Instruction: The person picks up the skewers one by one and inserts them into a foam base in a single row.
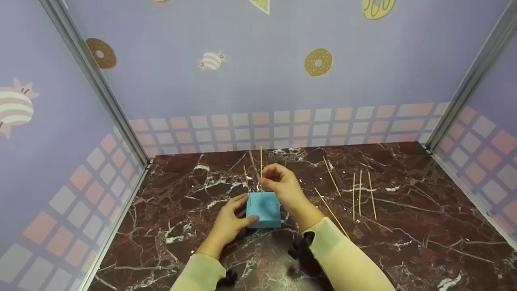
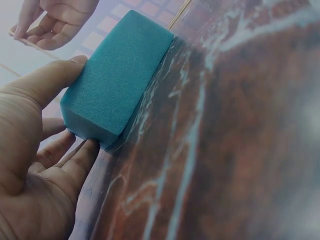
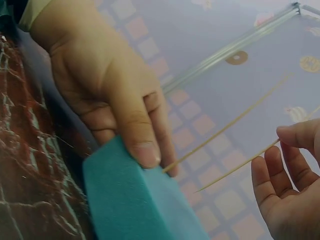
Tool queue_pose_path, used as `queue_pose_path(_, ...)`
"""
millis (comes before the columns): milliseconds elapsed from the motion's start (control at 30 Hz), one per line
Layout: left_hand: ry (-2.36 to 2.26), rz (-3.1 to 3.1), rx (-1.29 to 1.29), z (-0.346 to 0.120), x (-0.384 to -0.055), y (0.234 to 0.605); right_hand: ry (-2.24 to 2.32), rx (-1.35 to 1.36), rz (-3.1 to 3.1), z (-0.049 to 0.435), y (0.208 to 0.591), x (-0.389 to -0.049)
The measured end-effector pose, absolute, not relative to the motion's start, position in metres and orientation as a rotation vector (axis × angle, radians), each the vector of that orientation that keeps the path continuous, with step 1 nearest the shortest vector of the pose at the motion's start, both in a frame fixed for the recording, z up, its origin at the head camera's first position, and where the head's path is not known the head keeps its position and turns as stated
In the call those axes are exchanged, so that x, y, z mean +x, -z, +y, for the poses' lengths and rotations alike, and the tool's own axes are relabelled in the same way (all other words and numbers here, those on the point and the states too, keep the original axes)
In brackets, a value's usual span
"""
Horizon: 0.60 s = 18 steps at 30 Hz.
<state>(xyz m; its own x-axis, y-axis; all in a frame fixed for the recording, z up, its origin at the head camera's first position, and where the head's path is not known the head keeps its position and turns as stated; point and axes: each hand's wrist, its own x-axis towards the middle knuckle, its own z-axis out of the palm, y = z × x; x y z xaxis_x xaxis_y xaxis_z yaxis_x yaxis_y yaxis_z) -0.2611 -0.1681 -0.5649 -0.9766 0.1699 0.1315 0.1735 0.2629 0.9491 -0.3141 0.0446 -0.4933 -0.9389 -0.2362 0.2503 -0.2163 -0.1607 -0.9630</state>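
Note:
A blue foam block (image 1: 263,220) with a row of small holes in its top sits on the marbled table. My left hand (image 1: 227,223) grips its left side, the thumb at the near edge and the fingers round the end, as the left wrist view of the block (image 2: 117,70) shows. One thin wooden skewer (image 1: 245,178) stands in the block's left end. Between thumb and fingertips my right hand (image 1: 287,190) pinches a second skewer (image 1: 261,159), upright over the block. In the right wrist view this skewer's pointed lower end (image 3: 210,186) shows just off the foam.
To the right lie several loose skewers: one beside my right forearm (image 1: 329,208), one farther back (image 1: 332,176), and three roughly parallel ones (image 1: 360,194). Patterned lilac walls (image 1: 258,89) enclose the table (image 1: 181,250) at the back and both sides.

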Motion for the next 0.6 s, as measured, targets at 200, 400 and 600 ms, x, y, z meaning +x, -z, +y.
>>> queue_pose_path(200, 1.913, -2.466, -0.345, -0.168, -0.261, 0.567, 2.314, -0.570, 2.032, 0.037, 0.498, -0.311)
queue_pose_path(400, 1.891, -2.493, -0.363, -0.168, -0.262, 0.566, 2.307, -0.575, 2.023, 0.034, 0.501, -0.308)
queue_pose_path(600, 1.880, -2.499, -0.360, -0.169, -0.263, 0.566, 2.311, -0.591, 2.004, 0.031, 0.504, -0.308)
